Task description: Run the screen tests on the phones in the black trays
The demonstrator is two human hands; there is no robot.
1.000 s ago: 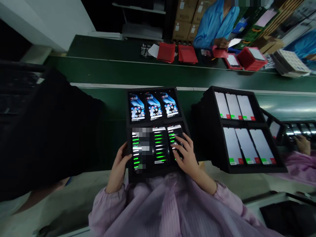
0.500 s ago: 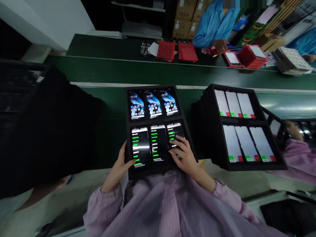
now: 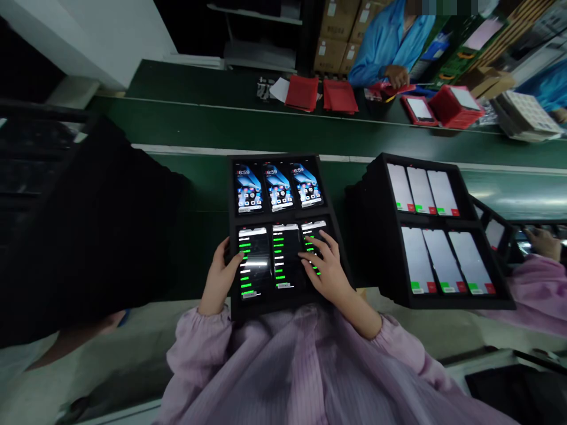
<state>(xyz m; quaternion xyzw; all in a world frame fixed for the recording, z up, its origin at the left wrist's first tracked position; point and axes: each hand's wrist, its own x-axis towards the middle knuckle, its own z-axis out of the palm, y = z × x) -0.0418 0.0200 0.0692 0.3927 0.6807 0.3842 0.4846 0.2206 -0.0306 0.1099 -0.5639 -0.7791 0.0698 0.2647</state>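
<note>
A black tray (image 3: 283, 219) in front of me holds phones in two rows of three. In the upper row the phones (image 3: 278, 189) display 6:59 over a blue wallpaper. Dark screens with green and white lines of text light the lower row, including the left phone (image 3: 254, 277) and the middle phone (image 3: 284, 273). My left hand (image 3: 220, 274) straddles the tray's left edge, its thumb stretched over the lower left phone's screen. Over the lower right phone (image 3: 313, 229), my right hand (image 3: 325, 268) spreads its fingers and partly covers it; whether the fingertips touch the glass I cannot tell.
To the right, a stack of black trays (image 3: 432, 219) carries phones with white screens. A dark bulk (image 3: 146, 224) stands at left. Across the green bench (image 3: 199, 127) lie red pouches (image 3: 301, 92), and a person in blue (image 3: 390, 44) works there. A pink-sleeved co-worker's hand (image 3: 544, 243) is far right.
My left hand has moved up along the tray's edge, its thumb now higher on the lower left phone. My right hand's fingers have shifted slightly up and left. The view has shifted a little.
</note>
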